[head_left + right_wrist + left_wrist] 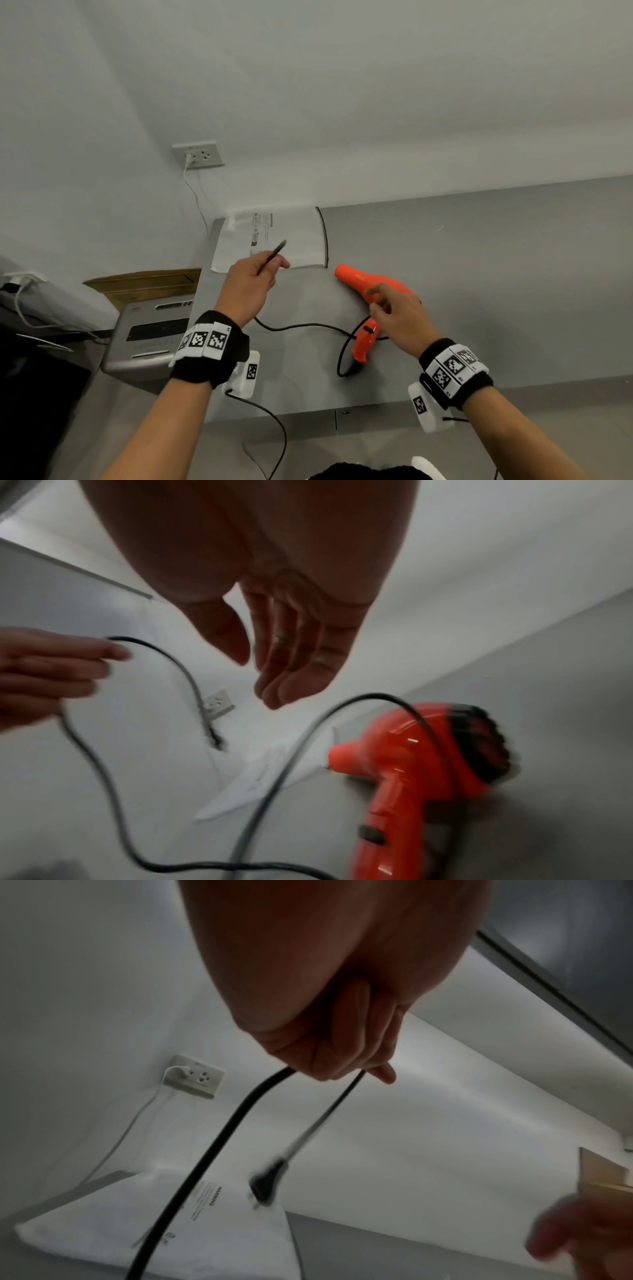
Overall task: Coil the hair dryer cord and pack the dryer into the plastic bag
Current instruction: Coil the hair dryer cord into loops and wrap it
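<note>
My left hand [251, 286] pinches the thin black power cord [301, 326] near its plug end, which sticks out beyond my fingertips; my right hand [399, 317] hovers empty, fingers loosely apart, over the glossy orange plastic hair dryer [368, 286] lying on the grey table [479, 274]. Coiling has barely begun, I judge: the cord trails loose, and the flat white plastic bag [294, 236] beyond my left fingers is unfilled. Only my left wrist view shows the plug [265, 1185].
</note>
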`<state>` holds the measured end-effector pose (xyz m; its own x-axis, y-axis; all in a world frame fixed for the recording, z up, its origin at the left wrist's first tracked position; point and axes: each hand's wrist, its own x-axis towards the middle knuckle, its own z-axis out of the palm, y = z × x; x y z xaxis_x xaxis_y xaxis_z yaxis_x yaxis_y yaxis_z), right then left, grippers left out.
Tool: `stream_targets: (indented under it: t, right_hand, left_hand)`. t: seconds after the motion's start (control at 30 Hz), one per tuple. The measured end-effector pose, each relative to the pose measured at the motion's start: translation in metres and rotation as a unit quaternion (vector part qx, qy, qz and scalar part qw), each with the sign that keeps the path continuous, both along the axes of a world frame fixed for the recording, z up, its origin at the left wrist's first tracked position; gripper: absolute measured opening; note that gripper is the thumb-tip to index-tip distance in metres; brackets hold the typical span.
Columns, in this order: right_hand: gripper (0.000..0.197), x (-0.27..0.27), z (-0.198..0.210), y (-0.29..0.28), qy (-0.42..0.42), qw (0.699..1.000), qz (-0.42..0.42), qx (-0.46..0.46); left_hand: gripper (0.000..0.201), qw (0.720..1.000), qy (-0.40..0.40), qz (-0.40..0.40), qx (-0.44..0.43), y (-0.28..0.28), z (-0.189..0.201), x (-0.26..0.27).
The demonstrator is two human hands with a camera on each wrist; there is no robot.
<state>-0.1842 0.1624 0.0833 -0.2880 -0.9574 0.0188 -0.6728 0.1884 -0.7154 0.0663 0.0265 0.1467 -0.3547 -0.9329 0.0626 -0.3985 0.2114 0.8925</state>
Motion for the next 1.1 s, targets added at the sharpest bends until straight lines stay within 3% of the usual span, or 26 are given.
stream_targets:
  t: [0.13, 0.27, 0.4, 0.43, 0.53, 0.6, 0.67, 0.73, 0.77, 0.83, 0.9, 0.93, 1.0, 1.1]
  right_hand:
    - [0.027, 0.035, 0.041, -0.014, -0.089, 0.989, 0.109, -0.044]
    - [0.016, 0.039, 0.051, -0.023, -0.155, 0.982, 0.100, -0.035]
    - [0.054, 0.025, 0.042, -0.013, -0.337, 0.936, 0.104, 0.001]
    - [0.052, 0.022, 0.042, -0.011, -0.377, 0.922, 0.092, -0.001]
    - [0.016, 0.013, 0.046, -0.012, -0.450, 0.892, 0.003, -0.045]
    - [0.020, 0.002, 0.047, -0.017, -0.492, 0.866, -0.057, -0.070]
    - [0.021, -0.013, 0.048, -0.021, -0.526, 0.841, -0.091, -0.087]
    - [0.021, -0.030, 0.046, -0.026, -0.536, 0.832, -0.104, -0.097]
    - [0.020, -0.038, 0.045, -0.029, -0.536, 0.832, -0.108, -0.100]
    - [0.018, -0.050, 0.043, -0.035, -0.530, 0.835, -0.108, -0.103]
    - [0.019, -0.059, 0.040, -0.042, -0.529, 0.835, -0.109, -0.104]
    - [0.019, -0.062, 0.036, -0.046, -0.532, 0.833, -0.111, -0.103]
    - [0.020, -0.066, 0.026, -0.050, -0.528, 0.836, -0.120, -0.091]
    - [0.021, -0.064, 0.012, -0.053, -0.510, 0.847, -0.138, -0.061]
  left_hand:
    - [0.022, 0.993, -0.029, -0.113, -0.010, 0.019, 0.008, -0.032]
    - [0.023, 0.981, -0.049, -0.186, -0.026, 0.035, 0.004, -0.060]
    - [0.021, 0.976, -0.055, -0.209, -0.031, 0.045, -0.011, -0.072]
    - [0.021, 0.973, -0.076, -0.212, -0.052, 0.045, -0.016, -0.073]
    - [0.038, 0.969, -0.125, -0.182, -0.113, 0.047, -0.042, -0.071]
    - [0.057, 0.978, -0.129, -0.109, -0.121, 0.056, -0.062, -0.067]
    - [0.063, 0.981, -0.120, -0.042, -0.149, 0.070, -0.077, -0.062]
    - [0.060, 0.974, -0.144, -0.098, -0.147, 0.085, -0.090, -0.058]
    - [0.057, 0.959, -0.184, -0.174, -0.127, 0.091, -0.097, -0.057]
    - [0.055, 0.887, -0.304, -0.329, -0.112, 0.104, -0.116, -0.054]
    - [0.057, 0.819, -0.390, -0.408, -0.108, 0.114, -0.134, -0.049]
    - [0.052, 0.805, -0.413, -0.413, -0.106, 0.118, -0.141, -0.046]
    - [0.032, 0.811, -0.418, -0.393, -0.115, 0.120, -0.152, -0.043]
    - [0.027, 0.859, -0.359, -0.354, -0.086, 0.113, -0.152, -0.043]
